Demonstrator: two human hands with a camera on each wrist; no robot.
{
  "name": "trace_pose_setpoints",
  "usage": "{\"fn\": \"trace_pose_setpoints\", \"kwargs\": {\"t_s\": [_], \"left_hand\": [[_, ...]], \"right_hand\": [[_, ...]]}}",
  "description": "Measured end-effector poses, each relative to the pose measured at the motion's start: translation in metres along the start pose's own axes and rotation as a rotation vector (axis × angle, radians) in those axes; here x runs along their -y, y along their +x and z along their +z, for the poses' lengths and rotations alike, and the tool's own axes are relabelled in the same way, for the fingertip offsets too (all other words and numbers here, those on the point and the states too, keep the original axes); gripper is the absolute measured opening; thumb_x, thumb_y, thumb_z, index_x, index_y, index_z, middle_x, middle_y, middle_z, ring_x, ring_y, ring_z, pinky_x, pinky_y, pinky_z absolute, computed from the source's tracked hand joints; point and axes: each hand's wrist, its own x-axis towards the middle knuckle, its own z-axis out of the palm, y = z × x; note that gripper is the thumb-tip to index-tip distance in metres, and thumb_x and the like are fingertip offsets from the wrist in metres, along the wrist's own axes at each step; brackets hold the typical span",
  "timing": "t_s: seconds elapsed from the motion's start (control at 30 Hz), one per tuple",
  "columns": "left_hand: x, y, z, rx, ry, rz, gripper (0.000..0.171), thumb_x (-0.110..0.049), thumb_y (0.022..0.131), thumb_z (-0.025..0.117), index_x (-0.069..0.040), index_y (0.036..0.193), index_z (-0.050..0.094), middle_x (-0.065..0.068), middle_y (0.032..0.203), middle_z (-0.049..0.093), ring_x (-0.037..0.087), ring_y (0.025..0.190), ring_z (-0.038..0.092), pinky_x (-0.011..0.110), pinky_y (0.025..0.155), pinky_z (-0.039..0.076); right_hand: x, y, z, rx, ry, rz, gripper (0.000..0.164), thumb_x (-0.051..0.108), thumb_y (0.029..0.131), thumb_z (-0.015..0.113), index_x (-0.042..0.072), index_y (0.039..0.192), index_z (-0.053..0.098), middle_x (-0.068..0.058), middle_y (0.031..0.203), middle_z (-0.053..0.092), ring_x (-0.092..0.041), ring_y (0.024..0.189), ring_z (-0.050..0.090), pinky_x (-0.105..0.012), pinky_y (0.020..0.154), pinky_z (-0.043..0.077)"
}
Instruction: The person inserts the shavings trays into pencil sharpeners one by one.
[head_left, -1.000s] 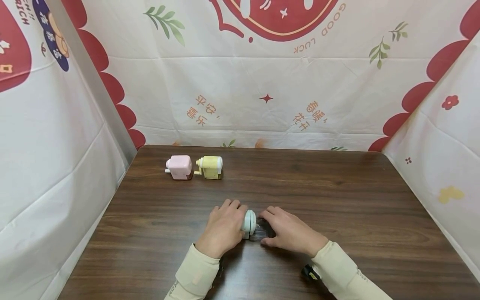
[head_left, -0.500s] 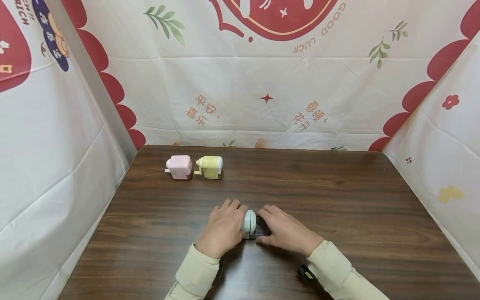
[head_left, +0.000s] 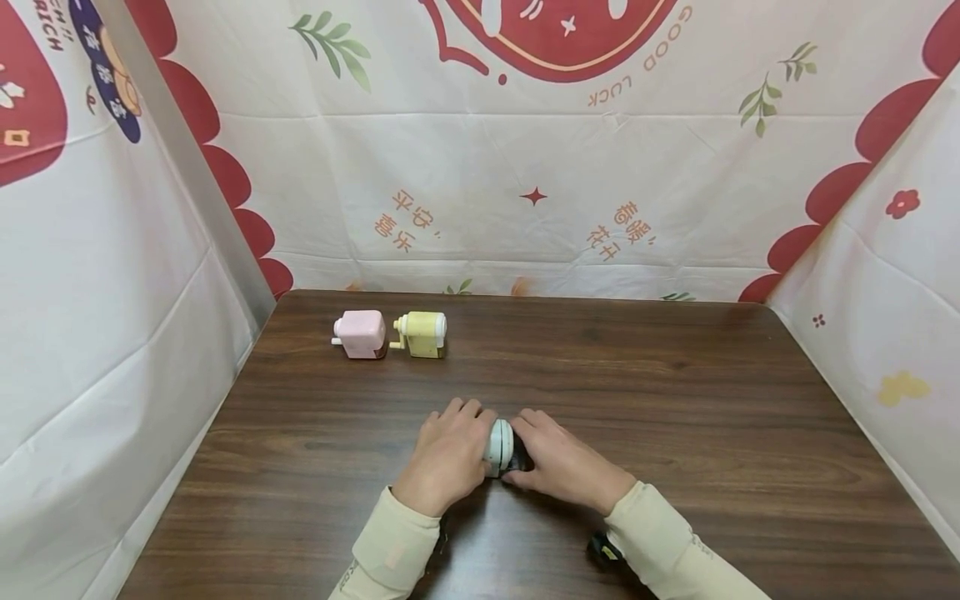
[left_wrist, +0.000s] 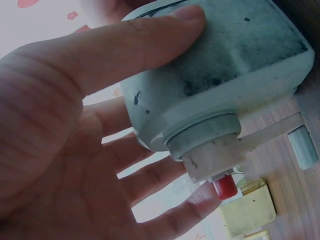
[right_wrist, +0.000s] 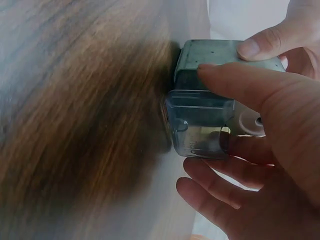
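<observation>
A pale green crank pencil sharpener (head_left: 498, 446) lies near the middle of the table, gripped by my left hand (head_left: 446, 458). In the left wrist view the thumb presses along its smudged face, and its crank handle (left_wrist: 304, 147) and a red tip (left_wrist: 226, 187) stick out. My right hand (head_left: 562, 462) is close against the sharpener's other end. It holds the clear shavings drawer (right_wrist: 200, 135) between thumb and fingers, right up at the green body. In the right wrist view the right thumb reaches past the drawer onto the body's edge.
A pink pencil sharpener (head_left: 360, 335) and a yellow one (head_left: 422, 335) stand side by side at the back left of the brown wooden table (head_left: 675, 392). A printed white cloth (head_left: 480, 167) hangs behind and along both sides.
My right hand has moved left with the clear drawer, bringing it up against the green sharpener; the gap between the hands has narrowed. My left hand keeps its grip in place.
</observation>
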Motion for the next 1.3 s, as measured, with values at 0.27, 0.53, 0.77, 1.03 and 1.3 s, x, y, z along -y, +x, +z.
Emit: {"fn": "trace_pose_setpoints", "kwargs": {"t_s": [0.27,0.53,0.77,1.03,1.3], "left_hand": [[0.0,0.0,0.0,-0.02,0.016,0.012,0.048,-0.024,0.076,0.098,-0.012,0.117,0.075,0.002,0.106,0.071,0.022,0.101,0.065,0.041,0.076,0.057],[0.0,0.0,0.0,-0.022,0.015,0.01,0.049,-0.024,0.076,0.099,-0.012,0.117,0.075,0.002,0.106,0.071,0.022,0.101,0.065,0.041,0.076,0.057],[0.001,0.0,0.0,-0.03,0.001,0.012,0.05,-0.022,0.075,0.098,-0.012,0.118,0.075,0.003,0.107,0.071,0.023,0.103,0.066,0.043,0.077,0.058],[0.001,0.0,0.0,-0.031,-0.003,0.008,0.051,-0.022,0.074,0.099,-0.013,0.118,0.076,0.002,0.108,0.071,0.023,0.103,0.066,0.043,0.077,0.057],[0.001,-0.001,-0.001,-0.018,-0.019,0.006,0.052,-0.021,0.075,0.098,-0.013,0.12,0.075,0.002,0.108,0.071,0.022,0.103,0.065,0.042,0.078,0.057]], "right_hand": [[0.002,0.002,0.003,-0.023,0.011,0.014,0.047,0.025,0.085,0.092,0.004,0.12,0.067,-0.003,0.112,0.063,-0.017,0.102,0.059,-0.038,0.087,0.058],[0.004,0.002,0.004,-0.03,0.043,0.026,0.049,0.026,0.086,0.093,0.004,0.121,0.066,-0.004,0.115,0.062,-0.016,0.103,0.058,-0.037,0.088,0.058],[0.003,-0.002,-0.008,0.0,-0.015,0.023,0.07,0.032,0.085,0.094,0.001,0.139,0.062,-0.008,0.128,0.064,-0.02,0.113,0.064,-0.042,0.097,0.06],[-0.004,-0.008,-0.028,0.075,-0.053,0.051,0.072,0.02,0.086,0.092,-0.004,0.145,0.059,-0.015,0.137,0.064,-0.033,0.127,0.064,-0.051,0.106,0.055],[-0.008,-0.011,-0.03,0.096,-0.034,0.057,0.013,0.02,0.097,0.081,0.014,0.101,0.07,0.005,0.095,0.064,-0.009,0.081,0.061,-0.032,0.07,0.055]]}}
